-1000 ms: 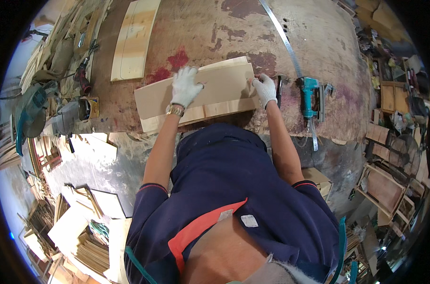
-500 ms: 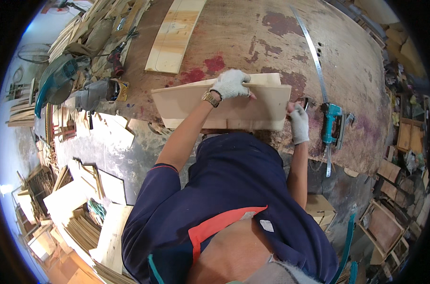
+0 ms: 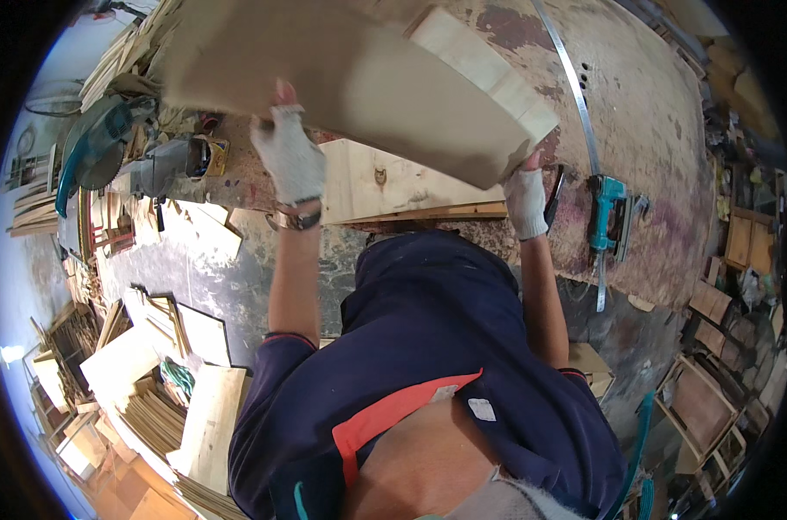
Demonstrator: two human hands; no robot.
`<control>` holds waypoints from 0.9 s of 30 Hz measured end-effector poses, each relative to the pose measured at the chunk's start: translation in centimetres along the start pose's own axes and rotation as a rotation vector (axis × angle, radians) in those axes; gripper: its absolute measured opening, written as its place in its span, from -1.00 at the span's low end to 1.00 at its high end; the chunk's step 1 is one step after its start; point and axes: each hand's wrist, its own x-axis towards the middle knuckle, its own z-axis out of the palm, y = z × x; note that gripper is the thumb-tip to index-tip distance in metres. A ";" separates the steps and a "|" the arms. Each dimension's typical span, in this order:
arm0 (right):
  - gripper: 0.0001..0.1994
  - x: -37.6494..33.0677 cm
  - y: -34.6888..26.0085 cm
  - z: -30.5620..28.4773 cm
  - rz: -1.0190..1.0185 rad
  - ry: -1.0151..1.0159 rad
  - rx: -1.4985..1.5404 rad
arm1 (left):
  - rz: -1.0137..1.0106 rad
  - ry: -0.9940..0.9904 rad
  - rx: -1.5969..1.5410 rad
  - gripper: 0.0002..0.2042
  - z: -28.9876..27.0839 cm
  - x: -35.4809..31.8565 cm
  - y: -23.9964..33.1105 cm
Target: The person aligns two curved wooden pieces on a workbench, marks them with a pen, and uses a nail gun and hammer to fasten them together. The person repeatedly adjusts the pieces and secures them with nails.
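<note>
At the upper centre of the frame, we see the brown fibreboard panel pinched along its lower edge by the gloved left hand and at its right-hand corner by the gloved right hand.

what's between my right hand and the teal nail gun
In the head view, a slim black object lies between your right hand and the nail gun.

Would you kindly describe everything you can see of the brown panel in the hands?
The brown panel is long, flat and plain-faced, with the look of fibreboard. It is raised over the workbench, its far edge partly out of view. The left hand grips its near edge, the right hand its right corner. Pale wood shows behind its far right side; whether joined is unclear.
</note>
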 end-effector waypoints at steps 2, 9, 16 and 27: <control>-0.47 0.1 -1.4 0.3 -0.147 0.088 -0.108 | -0.159 0.036 -0.074 -0.64 -3.1 -1.5 -6.1; -0.52 0.6 -4.0 0.9 -0.118 0.293 -0.678 | -0.703 0.218 -0.105 -0.54 -8.6 -7.5 -12.3; -0.56 1.0 -1.1 -6.0 -0.207 0.091 -1.325 | 0.062 0.248 0.836 -0.33 -16.7 -8.7 -14.9; -0.83 -3.9 -1.7 -6.1 -0.268 -0.138 -1.532 | 0.008 -0.436 1.347 -0.28 -22.6 -2.7 -13.3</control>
